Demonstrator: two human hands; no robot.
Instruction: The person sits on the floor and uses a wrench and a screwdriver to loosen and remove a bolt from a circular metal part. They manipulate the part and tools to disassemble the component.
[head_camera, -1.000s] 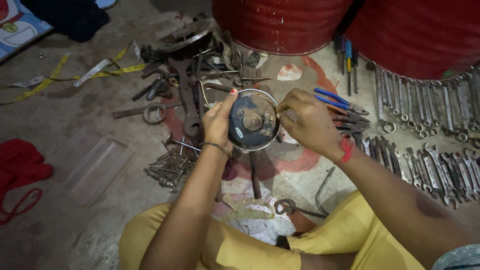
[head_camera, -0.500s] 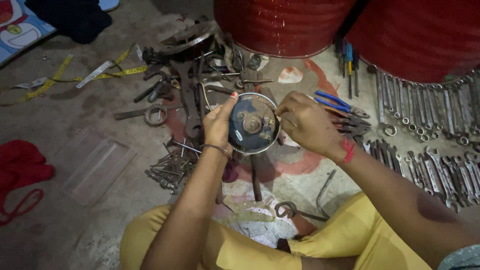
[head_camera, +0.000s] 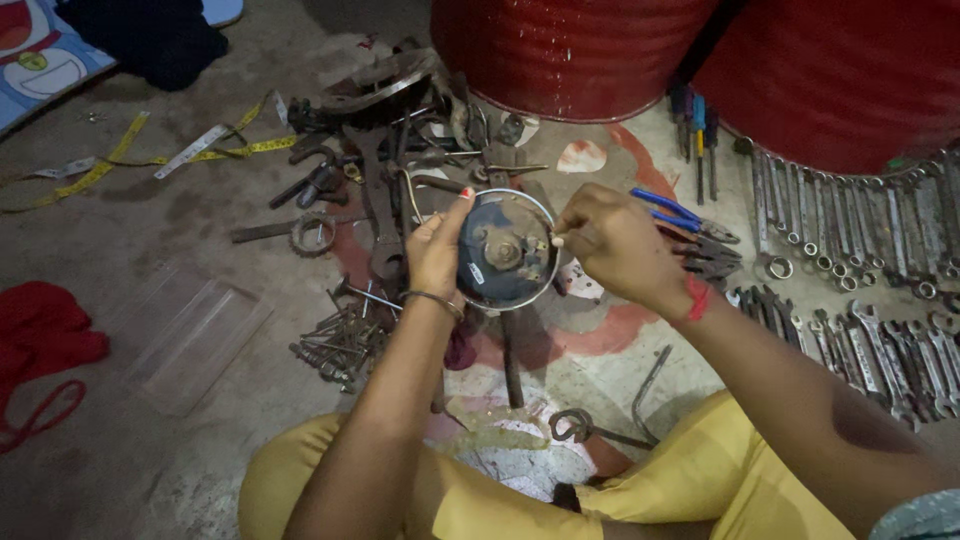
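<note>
1. Left hand (head_camera: 437, 250) grips round dark-blue metal disc part w/ chrome rim (head_camera: 506, 250) by its left edge, thumb up on the rim, held above the floor
2. Right hand (head_camera: 618, 245) pinches a small pale bit at disc's right rim, fingers closed; what it is, can't tell
3. Below disc: rusty bolts pile (head_camera: 335, 340) on concrete floor (head_camera: 120, 470)
4. Right: blue-handled pliers (head_camera: 680, 215), rows of steel spanners (head_camera: 870, 260)
5. Behind: red metal drums (head_camera: 570, 50); far left, yellow tape measure (head_camera: 130, 160)

concrete floor (head_camera: 160, 470), wrenches (head_camera: 880, 290), measuring tape (head_camera: 150, 160)
</note>
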